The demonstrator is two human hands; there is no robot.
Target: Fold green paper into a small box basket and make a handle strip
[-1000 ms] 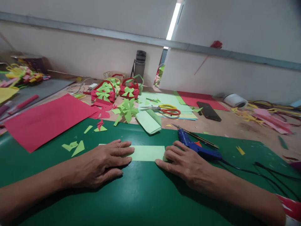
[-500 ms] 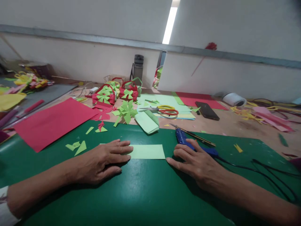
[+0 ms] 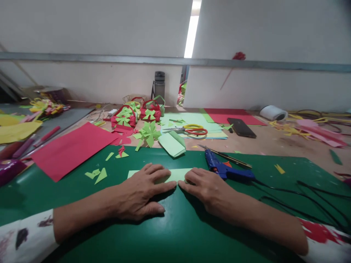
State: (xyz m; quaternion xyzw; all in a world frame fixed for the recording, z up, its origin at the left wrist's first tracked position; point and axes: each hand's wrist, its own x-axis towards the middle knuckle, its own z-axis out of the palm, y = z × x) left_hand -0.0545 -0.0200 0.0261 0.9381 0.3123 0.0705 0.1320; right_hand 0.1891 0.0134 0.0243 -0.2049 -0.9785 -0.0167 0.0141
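A light green paper strip lies lengthwise on the green mat, partly covered by both hands. My left hand rests flat across it with fingers stretched out and thumb apart. At the strip's right end my right hand has its fingers bent and close together on the paper, thumb at the near edge. The two hands nearly meet at their tips. A blue hot glue gun lies just beyond my right hand. Behind the strip sits a folded light green paper piece.
Scissors lie on pale paper sheets, and a craft knife is behind the glue gun. Red paper and green scraps are at left. Small red baskets, a bottle and a phone stand or lie farther back.
My right hand has moved left from beside the glue gun onto the strip's right end, its fingers drawing in. My left hand has shifted right along the strip. The view has tilted slightly.
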